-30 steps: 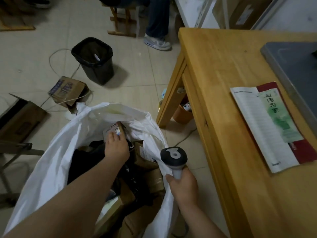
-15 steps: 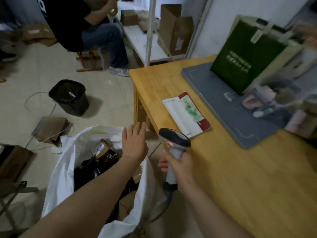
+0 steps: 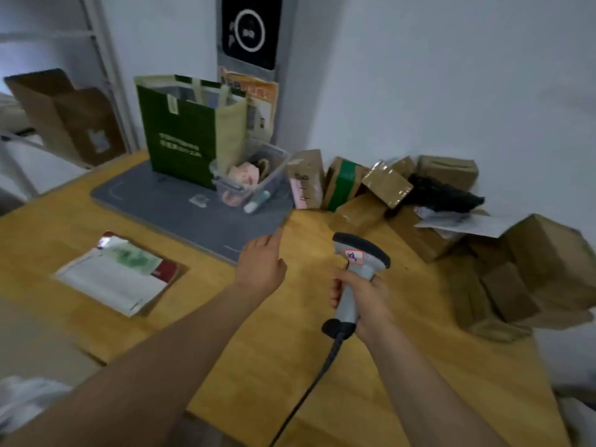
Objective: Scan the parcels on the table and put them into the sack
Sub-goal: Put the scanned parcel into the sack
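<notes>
**Worktop** [image 3: 290, 366]: pale wood, set against a white wall.

**Left hand** [image 3: 261, 266]: over the worktop at the near corner of the mat. Fingers stretched forward, grip wide and empty. Whether it touches the surface cannot be told.

**Right hand** [image 3: 364, 304]: just beside the left hand, on its right. Grip closed round the scanner handle.

**Scanner** [image 3: 358, 262]: grey, dark head tilted towards the parcels, small red-edged sticker on the head. A dark cable [image 3: 309, 388] runs from the handle base to the bottom edge.

**Parcels** [image 3: 387, 183]: heaped at the far right of the worktop, against the wall, well apart from both hands.
- Brown taped boxes, one with a pink label [image 3: 304, 188] and one with green tape [image 3: 343, 182].
- Black bag [image 3: 445, 195].
- White envelope [image 3: 461, 224].
- Larger boxes [image 3: 548, 262] at the right edge, blurred.

**Sack** [image 3: 22, 398]: only a white fold shows, lower left, below the worktop edge.

**Mat** [image 3: 180, 214]: grey, on the far left half of the worktop. It carries a green bag [image 3: 180, 137] and a clear tub [image 3: 251, 179] of small items.

**Booklet** [image 3: 119, 275]: flat on the worktop, near left of the mat.
</notes>
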{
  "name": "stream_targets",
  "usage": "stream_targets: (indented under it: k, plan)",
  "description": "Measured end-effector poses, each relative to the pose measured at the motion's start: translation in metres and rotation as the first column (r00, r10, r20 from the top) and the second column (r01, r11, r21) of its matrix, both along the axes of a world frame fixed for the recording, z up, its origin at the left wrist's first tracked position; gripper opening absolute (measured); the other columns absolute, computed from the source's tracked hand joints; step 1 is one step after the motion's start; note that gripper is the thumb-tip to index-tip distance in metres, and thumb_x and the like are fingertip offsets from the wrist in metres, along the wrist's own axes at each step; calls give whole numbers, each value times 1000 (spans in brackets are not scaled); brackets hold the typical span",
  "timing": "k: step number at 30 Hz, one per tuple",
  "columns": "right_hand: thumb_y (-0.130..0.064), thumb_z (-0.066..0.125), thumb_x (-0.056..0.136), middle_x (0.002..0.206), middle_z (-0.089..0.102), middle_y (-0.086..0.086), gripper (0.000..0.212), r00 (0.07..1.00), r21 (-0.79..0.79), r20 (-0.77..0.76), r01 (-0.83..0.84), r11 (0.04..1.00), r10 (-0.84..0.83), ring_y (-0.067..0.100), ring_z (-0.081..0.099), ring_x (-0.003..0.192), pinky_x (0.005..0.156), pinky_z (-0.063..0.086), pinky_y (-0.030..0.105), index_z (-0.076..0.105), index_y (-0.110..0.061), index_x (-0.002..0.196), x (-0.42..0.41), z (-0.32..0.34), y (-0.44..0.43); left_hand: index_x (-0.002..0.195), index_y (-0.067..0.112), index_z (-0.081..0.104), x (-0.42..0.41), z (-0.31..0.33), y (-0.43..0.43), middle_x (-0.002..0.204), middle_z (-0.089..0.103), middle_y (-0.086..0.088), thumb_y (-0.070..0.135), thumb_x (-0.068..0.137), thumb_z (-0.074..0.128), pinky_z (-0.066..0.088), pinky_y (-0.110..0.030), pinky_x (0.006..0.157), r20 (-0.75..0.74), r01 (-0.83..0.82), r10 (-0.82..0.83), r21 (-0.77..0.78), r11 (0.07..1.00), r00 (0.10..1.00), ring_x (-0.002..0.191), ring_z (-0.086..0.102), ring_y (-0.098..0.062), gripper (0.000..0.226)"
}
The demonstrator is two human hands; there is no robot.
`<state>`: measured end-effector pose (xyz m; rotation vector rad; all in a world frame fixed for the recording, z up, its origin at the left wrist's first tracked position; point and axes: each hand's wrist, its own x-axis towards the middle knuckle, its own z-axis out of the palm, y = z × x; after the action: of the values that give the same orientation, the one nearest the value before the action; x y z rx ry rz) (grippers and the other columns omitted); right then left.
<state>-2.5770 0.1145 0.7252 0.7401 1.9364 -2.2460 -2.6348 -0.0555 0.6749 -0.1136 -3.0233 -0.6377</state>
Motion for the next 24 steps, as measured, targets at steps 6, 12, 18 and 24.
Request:
stream_targets:
  k: [6, 12, 18, 24]
  plan:
    - [3, 66, 81, 58, 61, 12, 12, 993, -58, 21, 114, 992, -113, 20, 53, 46, 45, 46, 29, 59, -1, 73, -41, -4, 100, 148, 6, 25, -74, 4, 119, 143, 42, -16, 33, 92, 60, 37, -35, 103, 126, 48, -69, 166, 985, 990, 130, 40, -30, 72]
    - [2, 65, 82, 60, 62, 11, 8, 995, -95, 57, 87, 992, -82, 18, 56, 45, 46, 47, 27, 61, 0, 75, -83, -36, 146, 140, 5, 36, -171, -33, 189, 136, 46, -17, 46, 74, 76, 39, -40, 102, 195, -56, 18, 189, 980, 981, 126, 42, -32, 87]
    - [3, 62, 85, 56, 61, 8, 7, 996, -141, 80, 44, 989, -33, 17, 55, 44, 45, 46, 28, 59, 0, 81, -103, -70, 169, 150, -3, -8, -233, -67, 224, 158, 1, -23, 45, 75, 77, 10, -39, 119, 257, -183, 159, 71, 980, 953, 146, 3, -35, 123]
    - [2, 62, 86, 56, 62, 7, 12, 993, -126, 119, 33, 992, -18, 17, 55, 44, 45, 46, 27, 59, -3, 76, -105, -85, 182, 147, 0, 16, -244, -73, 226, 145, 24, -23, 40, 72, 79, 27, -41, 112, 241, -252, 227, 78, 965, 944, 135, 26, -38, 107]
